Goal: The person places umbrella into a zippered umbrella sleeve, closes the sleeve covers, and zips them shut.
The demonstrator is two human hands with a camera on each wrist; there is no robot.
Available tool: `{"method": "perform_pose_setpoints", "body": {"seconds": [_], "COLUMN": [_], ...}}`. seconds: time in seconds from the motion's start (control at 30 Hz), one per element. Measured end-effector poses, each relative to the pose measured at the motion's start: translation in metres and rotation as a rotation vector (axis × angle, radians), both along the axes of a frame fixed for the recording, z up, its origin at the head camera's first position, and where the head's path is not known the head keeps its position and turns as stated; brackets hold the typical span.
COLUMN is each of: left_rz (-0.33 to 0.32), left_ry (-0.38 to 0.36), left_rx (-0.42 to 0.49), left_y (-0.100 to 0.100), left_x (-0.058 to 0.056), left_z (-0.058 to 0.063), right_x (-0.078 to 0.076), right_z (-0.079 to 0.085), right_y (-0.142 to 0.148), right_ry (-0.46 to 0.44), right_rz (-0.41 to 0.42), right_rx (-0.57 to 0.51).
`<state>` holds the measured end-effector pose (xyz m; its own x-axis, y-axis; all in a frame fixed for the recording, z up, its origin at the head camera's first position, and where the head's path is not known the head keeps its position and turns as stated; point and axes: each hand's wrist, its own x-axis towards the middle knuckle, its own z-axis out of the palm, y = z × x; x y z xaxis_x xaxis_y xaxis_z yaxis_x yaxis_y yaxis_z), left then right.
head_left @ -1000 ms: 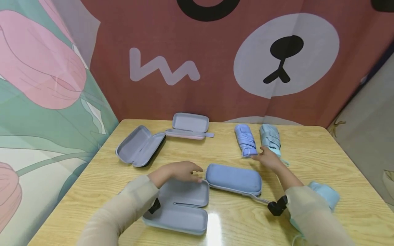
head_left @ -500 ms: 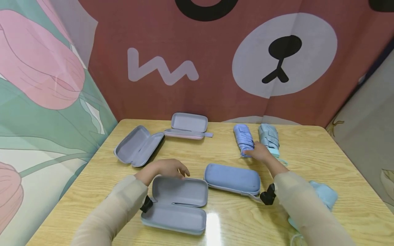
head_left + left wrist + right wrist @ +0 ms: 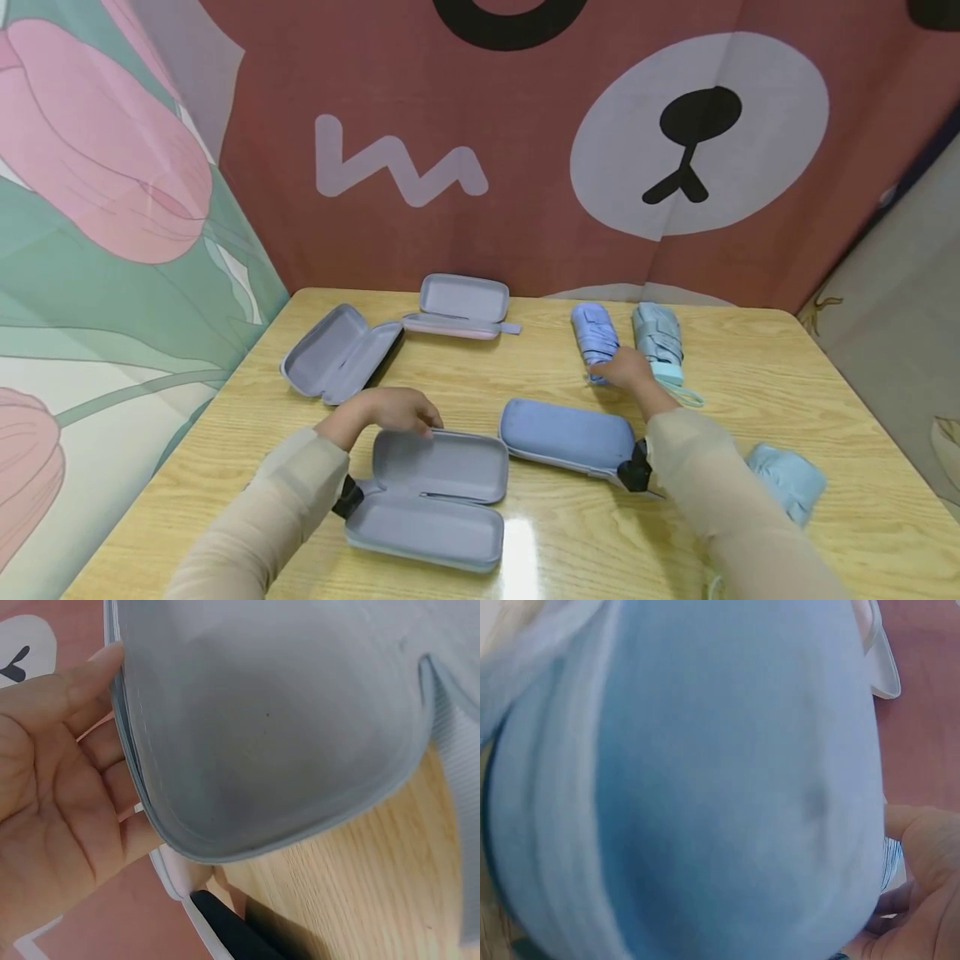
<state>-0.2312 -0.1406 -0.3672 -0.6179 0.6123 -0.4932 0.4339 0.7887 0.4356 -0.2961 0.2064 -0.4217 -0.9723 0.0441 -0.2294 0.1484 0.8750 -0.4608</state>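
Near the front left of the table lies an open grey zip case (image 3: pixel 431 533), hinged flat in two halves. My left hand (image 3: pixel 397 410) holds the far rim of its raised half; in the left wrist view the thumb lies along the rim, with fingers behind. A folded periwinkle umbrella (image 3: pixel 595 327) lies at the back right, and my right hand (image 3: pixel 628 369) grips its near end. Below that hand lies a closed blue zip case (image 3: pixel 566 435), which fills most of the right wrist view and partly hides the fingers.
A teal folded umbrella (image 3: pixel 657 337) lies right of the periwinkle one. Another light-blue folded umbrella (image 3: pixel 787 482) is partly behind my right sleeve. Two more open cases stand at the back left: a dark-backed one (image 3: pixel 341 354) and a pink-based one (image 3: pixel 463 300). A printed cloth (image 3: pixel 525 242) hangs behind the table.
My right hand has moved left from between the two back umbrellas onto the periwinkle one. My left hand has drawn back left and down onto the open case's rim.
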Motion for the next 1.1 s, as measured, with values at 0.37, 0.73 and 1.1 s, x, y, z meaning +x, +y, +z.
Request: {"method": "perform_pose_setpoints", "body": {"seconds": [0.37,0.73,1.1], "left_rz": [-0.038,0.054,0.146], "left_ry": [0.08,0.177,0.286], "left_rx": [0.03,0.057,0.105], "left_y": [-0.013,-0.024,-0.027], "left_x": [-0.007,-0.018,-0.032], "left_z": [-0.006,-0.009,-0.014], "right_x": [0.003,0.008,0.011], "right_z": [-0.003,-0.007,-0.013], "right_y": [0.006,0.009,0.007], "right_ry": [-0.034,0.012,-0.002], "right_rz": [-0.07,-0.154,-0.351], "right_rx": [-0.076,-0.305,-0.863]}}
